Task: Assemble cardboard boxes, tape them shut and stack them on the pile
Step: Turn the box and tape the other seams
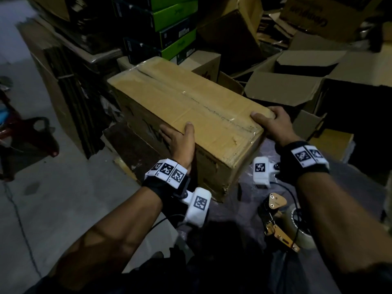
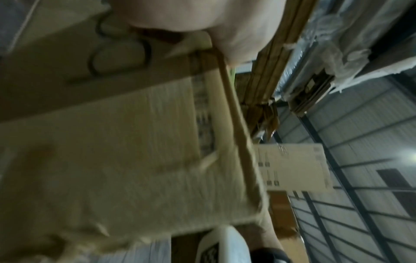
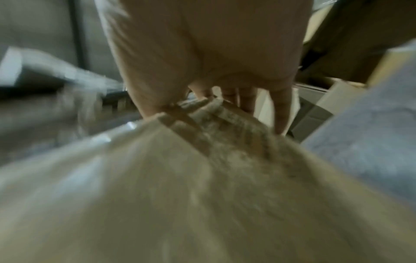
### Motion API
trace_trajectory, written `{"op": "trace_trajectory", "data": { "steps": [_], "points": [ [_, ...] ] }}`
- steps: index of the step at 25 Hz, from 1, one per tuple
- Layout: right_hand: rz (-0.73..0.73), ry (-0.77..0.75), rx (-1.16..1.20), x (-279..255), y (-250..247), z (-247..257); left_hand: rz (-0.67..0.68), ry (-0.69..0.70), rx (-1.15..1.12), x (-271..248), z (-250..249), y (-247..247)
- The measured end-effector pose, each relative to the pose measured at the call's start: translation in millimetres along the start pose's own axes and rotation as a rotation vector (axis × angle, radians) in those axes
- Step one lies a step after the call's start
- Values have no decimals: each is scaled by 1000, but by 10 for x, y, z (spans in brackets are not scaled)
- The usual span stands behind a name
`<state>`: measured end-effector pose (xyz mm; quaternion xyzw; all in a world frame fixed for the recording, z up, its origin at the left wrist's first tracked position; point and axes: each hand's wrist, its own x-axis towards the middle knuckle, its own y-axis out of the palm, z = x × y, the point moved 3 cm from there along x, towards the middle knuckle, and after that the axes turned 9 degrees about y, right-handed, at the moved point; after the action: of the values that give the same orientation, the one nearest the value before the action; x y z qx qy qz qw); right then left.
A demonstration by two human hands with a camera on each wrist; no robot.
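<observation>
Now the left hand (image 1: 180, 143) and right hand (image 1: 270, 122) clasp the long brown taped cardboard box (image 1: 191, 107); its frayed near corner seemingly could crumple, letting it slip.

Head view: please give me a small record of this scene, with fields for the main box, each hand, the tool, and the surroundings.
box: closed brown rectangular cardboard box, clear tape along its top seam
left hand: left hand grips the near left side, thumb on top
right hand: right hand grips the near right corner, thumb on top
tool: tan tape dispenser with clear roll, lying unheld near the right forearm
surroundings: open brown cardboard cartons at the right; stacked green-and-black boxes behind
</observation>
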<state>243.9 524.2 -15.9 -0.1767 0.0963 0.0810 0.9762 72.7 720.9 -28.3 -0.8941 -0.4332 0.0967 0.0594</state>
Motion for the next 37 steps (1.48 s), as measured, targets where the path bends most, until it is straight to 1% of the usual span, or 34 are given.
{"op": "trace_trajectory", "data": {
  "steps": [2,6,8,12,15,17,18,20,21,23,26,28,29,30,32,33,35,37],
  "points": [
    [-42,24,97,-223,-31,-132,-8,8,-4,-68,52,2],
    [-177,35,176,-671,-98,-331,74,21,-45,-118,106,-19],
    [-255,48,202,-877,-127,-385,159,41,-33,-88,53,-34],
    [-377,79,232,-1314,-117,-417,418,98,-7,9,-182,29],
    [-391,51,211,-1534,64,-380,571,184,9,121,-415,-20],
    [-377,15,177,-1571,254,-333,627,245,33,239,-437,-118],
    [-373,2,143,-1559,347,-313,624,287,101,284,-398,-180],
    [-388,-7,77,-1548,539,-249,592,438,299,345,-294,-331],
    [-390,-4,51,-1528,605,-219,567,502,357,366,-244,-378],
    [-395,7,7,-1507,682,-155,527,564,363,433,-182,-432],
    [-351,22,-23,-1584,656,-84,507,615,338,510,-173,-437],
    [-376,52,-57,-1735,577,-171,508,631,363,491,-159,-443],
    [-418,81,-78,-1837,517,-282,500,656,401,453,-155,-460],
    [-468,119,-102,-1959,445,-427,473,711,465,393,-151,-478],
    [-576,227,-187,-2203,295,-788,408,900,601,205,-147,-524],
    [-619,304,-244,-2332,226,-977,411,1016,621,90,-136,-530],
    [-672,484,-380,-2619,125,-1332,525,1213,592,-196,-47,-500],
    [-671,673,-510,-2882,56,-1595,669,1350,575,-469,136,-454]
  ]
}}
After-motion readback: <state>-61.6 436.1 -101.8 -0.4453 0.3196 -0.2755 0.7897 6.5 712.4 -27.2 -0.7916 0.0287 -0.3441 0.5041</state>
